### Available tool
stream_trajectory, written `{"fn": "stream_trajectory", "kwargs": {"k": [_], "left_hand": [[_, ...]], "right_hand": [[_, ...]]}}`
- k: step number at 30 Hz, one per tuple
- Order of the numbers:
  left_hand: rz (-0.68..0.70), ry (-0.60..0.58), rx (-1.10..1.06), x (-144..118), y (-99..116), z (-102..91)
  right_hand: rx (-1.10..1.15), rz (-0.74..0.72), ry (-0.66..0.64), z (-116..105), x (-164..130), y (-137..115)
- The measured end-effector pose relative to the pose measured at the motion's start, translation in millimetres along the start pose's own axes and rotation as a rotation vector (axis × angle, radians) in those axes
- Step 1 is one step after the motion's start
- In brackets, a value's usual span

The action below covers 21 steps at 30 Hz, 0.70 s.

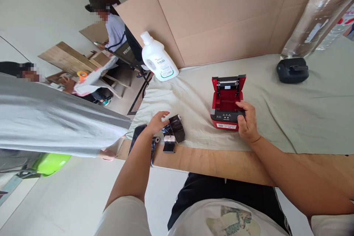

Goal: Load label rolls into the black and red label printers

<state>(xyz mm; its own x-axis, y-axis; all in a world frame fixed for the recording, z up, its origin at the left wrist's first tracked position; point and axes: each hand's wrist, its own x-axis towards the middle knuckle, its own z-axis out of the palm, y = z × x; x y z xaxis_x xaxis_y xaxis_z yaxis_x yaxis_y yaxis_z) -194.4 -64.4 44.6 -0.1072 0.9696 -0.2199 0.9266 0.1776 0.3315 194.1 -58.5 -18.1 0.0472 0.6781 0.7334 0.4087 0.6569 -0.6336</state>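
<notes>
Fingers of our right hand wrap the front corner of the red printer, lid up, on the pale cloth. Our left hand, fingers loose and spread, touches black-wrapped rolls near the wooden table edge. Behind stand a white bottle, a cardboard wall and a black device. Bare cloth lies between printer and device.

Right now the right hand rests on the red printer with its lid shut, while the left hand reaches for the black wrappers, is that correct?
Not quite: the head view shows the red printer with its lid open. The right hand does rest on it, and the left hand reaches for the black wrappers.
</notes>
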Motion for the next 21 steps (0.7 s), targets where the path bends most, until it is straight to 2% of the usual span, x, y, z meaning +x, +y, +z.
{"fn": "stream_trajectory", "kwargs": {"k": [4,6,9,11,12,15,17,19,21], "left_hand": [[-0.086,-0.128,0.23,-4.1,-12.2,-3.8],[-0.094,-0.09,0.293,-6.6,-10.7,-12.6],[-0.088,0.015,0.342,-15.5,4.3,-39.2],[-0.006,-0.011,0.268,-25.7,23.8,-60.7],[0.059,-0.087,0.184,-31.3,36.2,-70.3],[0.275,-0.45,-0.148,-42.8,78.9,-87.0],[0.411,-0.599,-0.336,-40.2,108.1,-84.7],[0.513,-0.612,-0.466,-27.8,136.1,-72.1],[0.579,-0.572,-0.534,-8.6,163.4,-52.3]], "right_hand": [[-0.011,-0.001,-0.003,-0.3,0.3,-0.5],[-0.017,0.001,-0.007,-0.5,0.7,-1.4],[-0.03,0.004,-0.011,-1.1,1.6,-2.9],[-0.039,0.006,-0.018,-1.5,2.2,-3.6],[-0.04,0.008,-0.02,-1.7,2.5,-3.9],[-0.033,0.015,-0.025,-2.2,3.0,-4.3],[-0.023,0.015,-0.023,-2.3,3.2,-4.4],[-0.011,0.011,-0.023,-2.6,3.4,-4.8],[-0.007,0.01,-0.027,-3.3,3.8,-5.4]]}}
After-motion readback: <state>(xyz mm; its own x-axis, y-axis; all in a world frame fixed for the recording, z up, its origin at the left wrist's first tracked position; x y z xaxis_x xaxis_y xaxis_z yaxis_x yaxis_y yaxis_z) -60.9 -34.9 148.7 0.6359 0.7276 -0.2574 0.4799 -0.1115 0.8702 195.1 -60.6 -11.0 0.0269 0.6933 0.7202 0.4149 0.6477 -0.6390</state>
